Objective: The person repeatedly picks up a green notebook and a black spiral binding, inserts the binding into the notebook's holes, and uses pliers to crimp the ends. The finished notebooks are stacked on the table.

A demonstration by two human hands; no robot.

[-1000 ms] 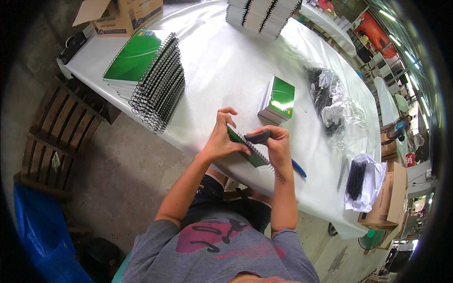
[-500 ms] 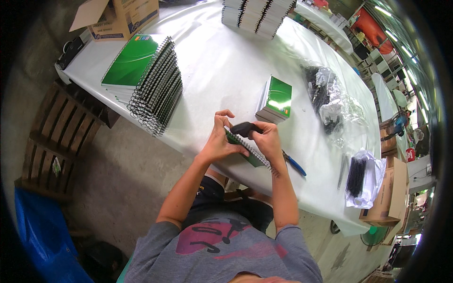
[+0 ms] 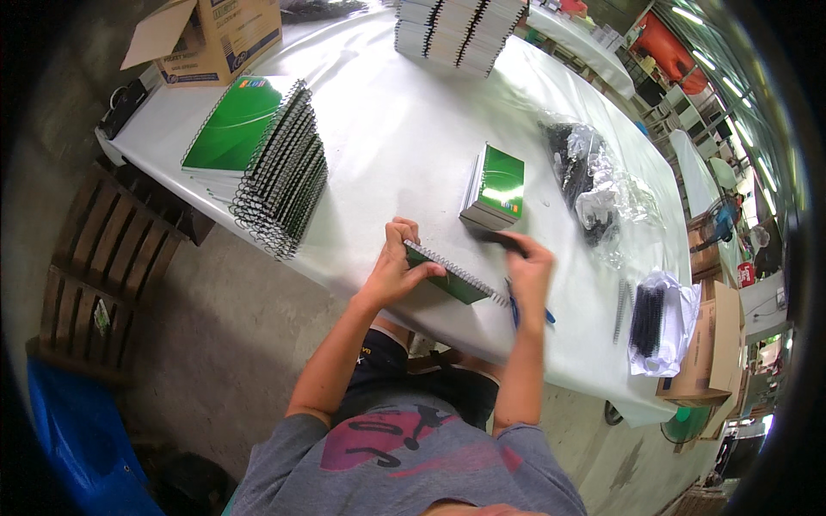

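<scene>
My left hand (image 3: 397,268) grips a green spiral notebook (image 3: 456,285) by its left end, thumb on the cover, with the coil edge turned up. In my right hand (image 3: 531,265), a dark flat tool (image 3: 497,238) sticks out to the left, apart from the notebook; motion blurs it and its exact kind is unclear. Blue-handled pliers (image 3: 549,316) lie on the table, partly hidden behind my right wrist. Just beyond my hands sits a short stack of green-covered books (image 3: 502,181).
Coil-bound green notebooks (image 3: 232,129) are piled at the left. Farther back stand a tall notebook stack (image 3: 456,34) and an open carton (image 3: 215,43). Plastic-wrapped black coils (image 3: 585,176) lie to the right, near more coils (image 3: 647,320) and a box (image 3: 712,344). The white-covered table (image 3: 387,155) curves around me.
My right hand has moved right and slightly down, drawing the dark tool away from the notebook's coil. My left hand still holds the notebook. The view has shifted slightly.
</scene>
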